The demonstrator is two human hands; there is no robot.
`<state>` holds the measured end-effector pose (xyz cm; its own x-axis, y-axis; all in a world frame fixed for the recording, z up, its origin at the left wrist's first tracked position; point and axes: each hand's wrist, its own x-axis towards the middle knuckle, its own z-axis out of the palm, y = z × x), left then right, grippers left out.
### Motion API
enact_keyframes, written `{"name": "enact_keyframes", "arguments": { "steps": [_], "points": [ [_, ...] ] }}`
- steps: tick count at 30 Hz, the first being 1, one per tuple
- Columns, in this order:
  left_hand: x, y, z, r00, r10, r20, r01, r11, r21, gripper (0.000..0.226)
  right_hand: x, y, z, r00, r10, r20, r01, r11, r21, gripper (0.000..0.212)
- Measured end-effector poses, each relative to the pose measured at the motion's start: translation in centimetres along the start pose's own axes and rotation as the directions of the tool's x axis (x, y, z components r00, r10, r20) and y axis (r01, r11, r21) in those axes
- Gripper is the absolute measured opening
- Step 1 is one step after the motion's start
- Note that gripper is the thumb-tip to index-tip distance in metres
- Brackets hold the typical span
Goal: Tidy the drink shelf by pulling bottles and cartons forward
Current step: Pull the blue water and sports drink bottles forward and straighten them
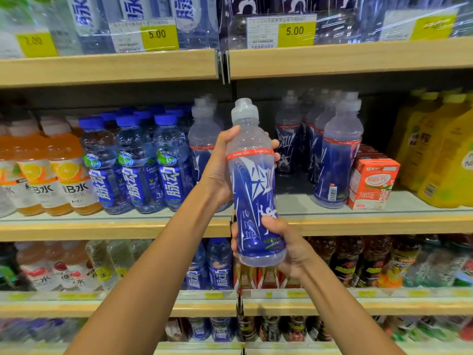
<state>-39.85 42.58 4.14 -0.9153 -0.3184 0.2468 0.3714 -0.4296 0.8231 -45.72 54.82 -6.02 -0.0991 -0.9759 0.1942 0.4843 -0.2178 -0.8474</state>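
A clear bottle with a blue label and a grey sports cap [253, 185] is held upright in front of the middle shelf [115, 226]. My left hand [220, 170] grips its upper half, fingers wrapped round behind. My right hand [284, 242] grips its base from below right. More bottles of the same kind stand on the shelf: one behind my left hand [202, 147] and a group to the right [335, 155], with a gap of bare shelf between them.
Blue-capped bottles [135, 165] and orange drink bottles [53, 172] fill the shelf's left. A red carton [371, 183] and yellow bottles [440, 149] stand at the right. Shelves above and below hold more drinks and yellow price tags [294, 32].
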Motion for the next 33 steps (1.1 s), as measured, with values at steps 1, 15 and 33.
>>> {"name": "enact_keyframes", "arguments": {
  "steps": [1,15,33],
  "points": [
    [0.0,0.1,0.2,0.996,0.034,-0.088,-0.023,0.991,0.13,0.048,-0.2,-0.3,0.1,0.995,-0.028,-0.099,0.022,0.998,-0.064,0.079],
    [0.3,-2.6,3.3,0.74,0.592,-0.319,-0.243,0.677,0.694,0.022,-0.8,0.9,0.6,0.674,-0.658,-0.337,0.092,0.527,-0.845,0.049],
    [1.1,-0.8,2.0,0.978,0.065,0.2,-0.04,0.991,-0.127,0.047,-1.3,-0.8,-0.8,0.998,-0.025,0.066,0.03,0.997,-0.067,0.065]
  ]
}}
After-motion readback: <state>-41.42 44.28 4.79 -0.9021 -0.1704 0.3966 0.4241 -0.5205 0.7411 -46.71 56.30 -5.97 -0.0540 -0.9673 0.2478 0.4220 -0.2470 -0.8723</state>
